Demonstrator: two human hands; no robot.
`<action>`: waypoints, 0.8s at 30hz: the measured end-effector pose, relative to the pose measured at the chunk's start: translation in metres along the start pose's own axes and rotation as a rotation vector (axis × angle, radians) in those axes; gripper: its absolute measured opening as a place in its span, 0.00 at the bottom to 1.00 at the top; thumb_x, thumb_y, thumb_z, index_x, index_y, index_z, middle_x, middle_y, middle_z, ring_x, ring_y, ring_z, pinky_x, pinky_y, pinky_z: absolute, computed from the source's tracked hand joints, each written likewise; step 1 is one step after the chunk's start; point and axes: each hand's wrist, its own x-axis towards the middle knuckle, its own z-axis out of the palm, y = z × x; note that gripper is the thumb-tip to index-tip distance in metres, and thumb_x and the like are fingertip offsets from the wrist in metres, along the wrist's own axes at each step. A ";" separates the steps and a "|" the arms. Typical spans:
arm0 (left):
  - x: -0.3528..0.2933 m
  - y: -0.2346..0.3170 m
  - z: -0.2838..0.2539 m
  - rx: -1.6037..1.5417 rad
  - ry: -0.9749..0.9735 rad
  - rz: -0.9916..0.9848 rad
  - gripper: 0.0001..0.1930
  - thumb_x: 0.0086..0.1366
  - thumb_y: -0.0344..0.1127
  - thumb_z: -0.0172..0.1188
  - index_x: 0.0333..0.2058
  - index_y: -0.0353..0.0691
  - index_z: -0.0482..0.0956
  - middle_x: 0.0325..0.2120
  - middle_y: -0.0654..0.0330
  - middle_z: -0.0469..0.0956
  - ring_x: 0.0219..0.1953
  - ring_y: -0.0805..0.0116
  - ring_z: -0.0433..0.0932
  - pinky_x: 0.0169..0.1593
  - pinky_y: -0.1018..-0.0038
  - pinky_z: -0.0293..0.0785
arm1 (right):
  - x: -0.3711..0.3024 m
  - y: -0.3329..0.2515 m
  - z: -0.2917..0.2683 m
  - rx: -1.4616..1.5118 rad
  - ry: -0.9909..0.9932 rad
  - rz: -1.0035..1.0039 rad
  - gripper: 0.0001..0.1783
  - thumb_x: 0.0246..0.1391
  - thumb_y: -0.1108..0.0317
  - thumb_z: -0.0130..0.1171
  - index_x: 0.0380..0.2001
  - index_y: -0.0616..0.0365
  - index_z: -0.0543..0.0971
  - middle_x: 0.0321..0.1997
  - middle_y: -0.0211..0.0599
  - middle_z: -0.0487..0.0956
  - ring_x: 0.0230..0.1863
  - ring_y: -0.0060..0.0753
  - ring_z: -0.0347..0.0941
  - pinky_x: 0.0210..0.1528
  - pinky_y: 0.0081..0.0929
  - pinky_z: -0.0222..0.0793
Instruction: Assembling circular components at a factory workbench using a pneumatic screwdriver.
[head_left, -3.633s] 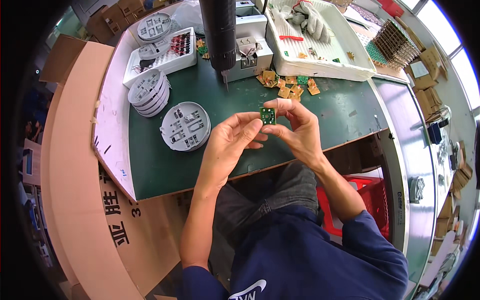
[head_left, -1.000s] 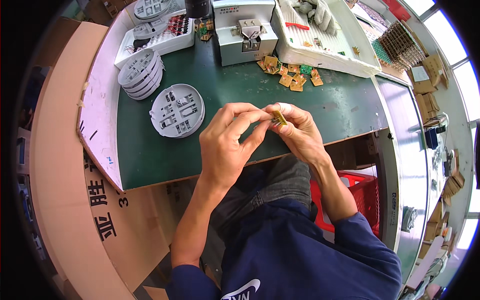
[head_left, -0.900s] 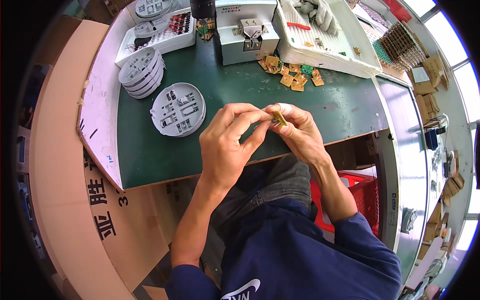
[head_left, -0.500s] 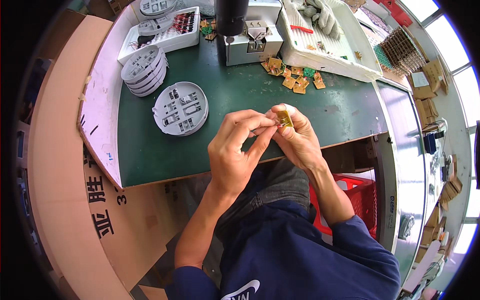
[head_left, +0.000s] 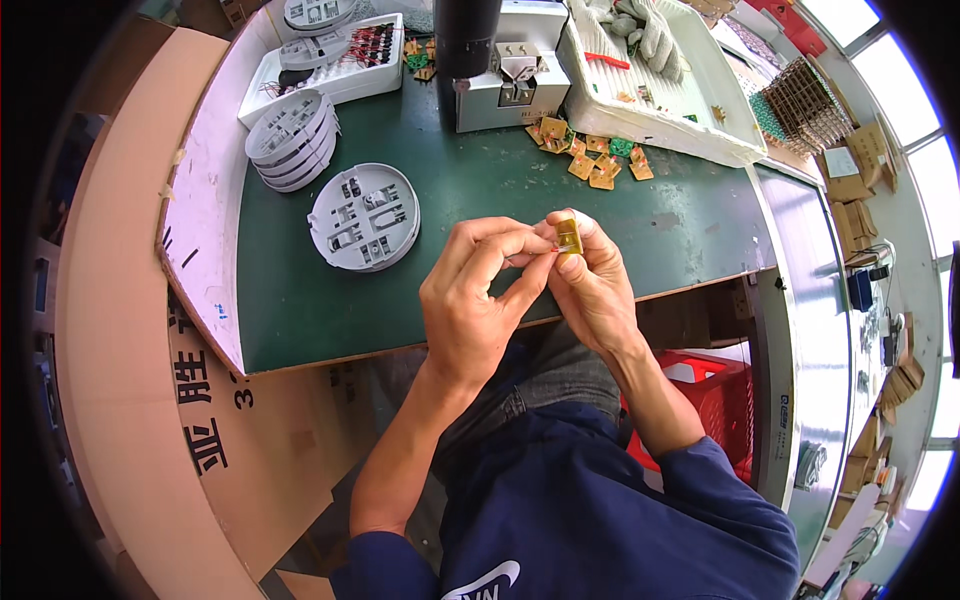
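Note:
Over the front part of the green bench, my right hand (head_left: 598, 290) grips a small yellow-brown circuit board (head_left: 569, 238) between thumb and fingers. From the other side, my left hand (head_left: 468, 300) reaches in with its fingertips pinched at the board's left edge. A tiny reddish bit shows at that pinch, too small to name. Left of my hands lies a round grey plastic housing (head_left: 392, 208), its moulded slots facing up; another seems to sit beneath it.
A stack of grey housings (head_left: 297, 170) stands at the left, before a white foam tray (head_left: 335, 93) of wired parts. At the back is a bench machine (head_left: 512, 108). Loose circuit boards (head_left: 582, 167) lie beside it, near a white tray (head_left: 690, 140) with gloves (head_left: 655, 45) and red-handled pliers (head_left: 607, 61).
The circuit board has turned a little in my right hand and now stands more upright. Both hands stay together in nearly the same place, and the whole view has shifted slightly.

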 end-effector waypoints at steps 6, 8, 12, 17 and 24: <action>0.004 -0.001 -0.008 0.015 -0.072 0.007 0.13 0.57 0.25 0.75 0.41 0.39 0.85 0.41 0.61 0.83 0.42 0.68 0.82 0.37 0.74 0.79 | 0.002 -0.009 0.001 -0.041 0.011 0.024 0.24 0.62 0.66 0.68 0.59 0.59 0.76 0.53 0.37 0.81 0.56 0.34 0.78 0.64 0.37 0.73; 0.012 0.004 -0.026 0.131 -0.036 0.054 0.19 0.56 0.32 0.76 0.47 0.41 0.83 0.43 0.57 0.82 0.47 0.57 0.81 0.51 0.63 0.79 | 0.004 -0.022 0.003 -0.275 0.032 -0.030 0.26 0.62 0.62 0.69 0.59 0.62 0.75 0.51 0.39 0.82 0.55 0.35 0.79 0.61 0.44 0.76; 0.028 -0.012 -0.087 0.605 -0.066 -0.056 0.45 0.51 0.54 0.79 0.63 0.39 0.71 0.62 0.44 0.68 0.65 0.43 0.65 0.66 0.52 0.65 | 0.014 -0.048 -0.002 -0.519 0.083 -0.050 0.22 0.66 0.64 0.64 0.57 0.66 0.77 0.50 0.41 0.83 0.54 0.35 0.79 0.59 0.44 0.77; 0.029 -0.046 -0.121 0.802 -0.213 -0.150 0.59 0.47 0.63 0.78 0.70 0.35 0.61 0.65 0.41 0.63 0.67 0.40 0.61 0.68 0.49 0.62 | 0.024 -0.045 0.010 -0.492 0.077 0.033 0.21 0.67 0.64 0.63 0.57 0.67 0.76 0.50 0.43 0.83 0.53 0.33 0.79 0.59 0.41 0.78; 0.037 -0.055 -0.124 0.674 -0.307 -0.203 0.55 0.51 0.53 0.79 0.68 0.28 0.61 0.65 0.42 0.65 0.66 0.42 0.63 0.68 0.51 0.62 | 0.024 -0.027 0.015 -0.563 0.001 0.170 0.19 0.68 0.67 0.60 0.57 0.65 0.76 0.53 0.42 0.82 0.57 0.33 0.78 0.61 0.38 0.76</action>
